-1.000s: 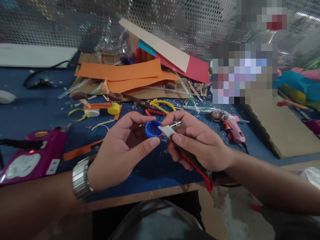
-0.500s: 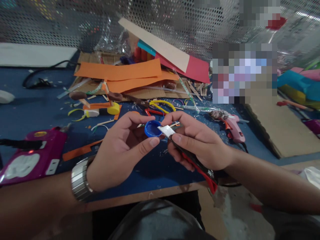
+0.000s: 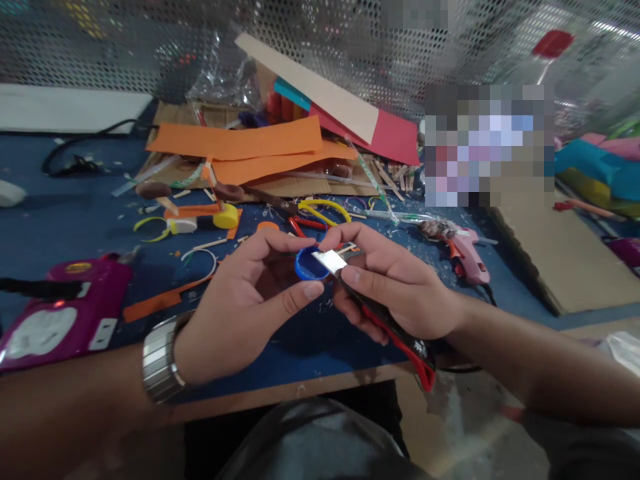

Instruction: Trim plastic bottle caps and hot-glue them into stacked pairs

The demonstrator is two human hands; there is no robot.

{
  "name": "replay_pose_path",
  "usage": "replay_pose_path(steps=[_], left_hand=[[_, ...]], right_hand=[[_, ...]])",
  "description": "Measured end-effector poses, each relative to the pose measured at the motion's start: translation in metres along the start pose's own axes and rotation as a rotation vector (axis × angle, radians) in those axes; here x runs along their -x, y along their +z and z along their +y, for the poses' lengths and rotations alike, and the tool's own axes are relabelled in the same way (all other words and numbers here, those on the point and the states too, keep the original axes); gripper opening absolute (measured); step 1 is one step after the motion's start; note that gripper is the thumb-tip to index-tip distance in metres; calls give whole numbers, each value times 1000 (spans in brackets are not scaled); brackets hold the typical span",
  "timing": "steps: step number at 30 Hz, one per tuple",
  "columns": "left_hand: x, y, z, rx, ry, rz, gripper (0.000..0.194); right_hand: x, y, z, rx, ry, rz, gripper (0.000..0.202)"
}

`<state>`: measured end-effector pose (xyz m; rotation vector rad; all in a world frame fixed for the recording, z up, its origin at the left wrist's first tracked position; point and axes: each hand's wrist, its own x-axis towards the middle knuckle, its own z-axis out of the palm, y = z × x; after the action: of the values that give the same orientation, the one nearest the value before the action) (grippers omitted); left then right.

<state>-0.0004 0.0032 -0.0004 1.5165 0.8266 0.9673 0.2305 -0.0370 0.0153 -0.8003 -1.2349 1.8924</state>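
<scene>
Between the fingertips and thumb of my left hand (image 3: 250, 300) is a blue bottle cap (image 3: 309, 268), its hollow side facing up toward me. My right hand (image 3: 400, 287) grips a red and black utility knife (image 3: 395, 333). The knife's short, shiny blade (image 3: 330, 261) points left and lies over the cap's right rim; I cannot tell how firmly it presses. Both hands are close together above the front part of the blue table (image 3: 300, 340).
Behind my hands lie yellow-handled scissors (image 3: 327, 210), orange paper strips (image 3: 240, 143) and wooden sticks. A pink glue gun (image 3: 467, 253) and a cardboard sheet (image 3: 565, 247) lie to the right. On the left sits a purple power strip (image 3: 65, 313) with a black plug in it.
The cap has shifted slightly right and its opening has tilted. The knife blade has moved a little left, reaching further over the rim.
</scene>
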Motion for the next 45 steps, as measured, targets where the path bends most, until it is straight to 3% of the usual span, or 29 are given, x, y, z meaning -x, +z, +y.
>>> replay_pose_path(steps=[45], left_hand=[[-2,1,3,37,-28,-4,33]], right_hand=[[1,1,0,79,-53,40,17]])
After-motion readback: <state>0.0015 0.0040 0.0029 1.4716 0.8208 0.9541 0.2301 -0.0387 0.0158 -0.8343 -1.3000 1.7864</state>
